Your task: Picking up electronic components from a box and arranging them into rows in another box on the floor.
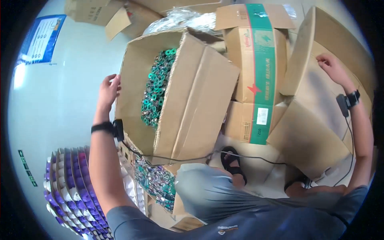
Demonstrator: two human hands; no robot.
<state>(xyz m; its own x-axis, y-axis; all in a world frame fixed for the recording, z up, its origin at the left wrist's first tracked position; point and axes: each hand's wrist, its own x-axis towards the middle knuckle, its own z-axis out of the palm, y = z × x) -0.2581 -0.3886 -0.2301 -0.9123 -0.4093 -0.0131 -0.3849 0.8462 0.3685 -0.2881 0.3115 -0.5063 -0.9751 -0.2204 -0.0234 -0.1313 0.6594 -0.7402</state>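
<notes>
Half-curled, the left hand (109, 91) met the rim of the seemingly tilted carton (198, 96), perhaps steadying it; whether it pinched, I couldn't tell. Green parts (158, 86) lay inside against 1 wall, probably from the tilt. The right hand (335, 71) hung over an open box (308, 134), grip unclear.

Open rectangular cardboard carton (200, 92): plain lt. brown. Heaped small ring-shaped parts (157, 88): bright grn, flecked w/ dk. Tall brown cardboard box (259, 72): wide grn stripe, thin red edging, red zigzag, wht label (262, 116). Stacked moulded trays (72, 188): purple & wht rows. Rectangular wall poster (40, 39): blue w/ wht ctr.
</notes>
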